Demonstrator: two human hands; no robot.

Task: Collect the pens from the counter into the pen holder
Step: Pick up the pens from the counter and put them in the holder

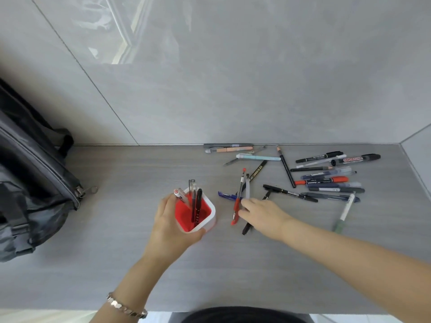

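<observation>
step: mid-collection, few pens in | left hand (173, 220) wrapped round pen holder (205, 220) | right hand (261, 215) fingers pinching red pen (238, 201) | next: lift, drop tip-first into holder

The pen holder (198, 214) stands on the table (140, 173) near its middle, with several pens (195, 201) upright inside it. The left hand (171, 226) wraps around the holder from its left and near side. Just right of the holder, the right hand (261, 216) lies over a small cluster of crossed pens (239, 198). Farther right and behind, toward the wall (233, 78), a loose spread of pens and markers (326, 178) lies flat on the table, a few right against the wall's foot. A bag (30, 178) sits at the far left, well apart from the holder
</observation>
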